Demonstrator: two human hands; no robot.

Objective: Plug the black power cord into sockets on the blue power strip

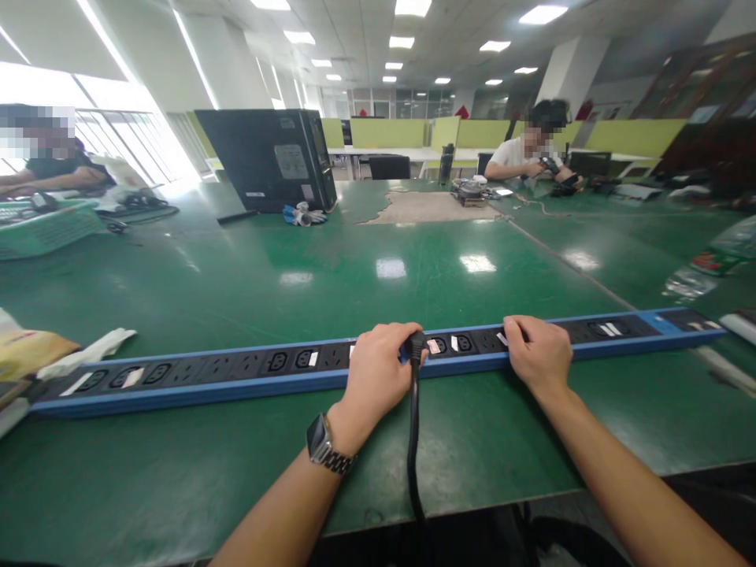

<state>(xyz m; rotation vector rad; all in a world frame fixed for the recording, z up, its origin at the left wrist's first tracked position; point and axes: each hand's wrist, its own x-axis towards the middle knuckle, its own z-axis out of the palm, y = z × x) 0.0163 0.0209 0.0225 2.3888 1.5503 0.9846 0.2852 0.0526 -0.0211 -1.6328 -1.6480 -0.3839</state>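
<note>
A long blue power strip (236,386) with black sockets lies across the green table in front of me. My left hand (381,366) is closed around a black power plug (416,343) at the strip's middle. From the plug a black cable (414,441) runs down over the table's near edge. How far the plug sits in a socket is hidden by my fingers. Farther right, my right hand (540,350) grips the strip with curled fingers, its thumb beside a small white label (502,338). Other paper labels dot the strip's top.
A black computer case (268,161) stands at the back, a glove (304,214) before it. A green basket (53,228) and a yellow packet (35,350) are at left. A plastic bottle (717,256) lies at right. Two other people sit across the table.
</note>
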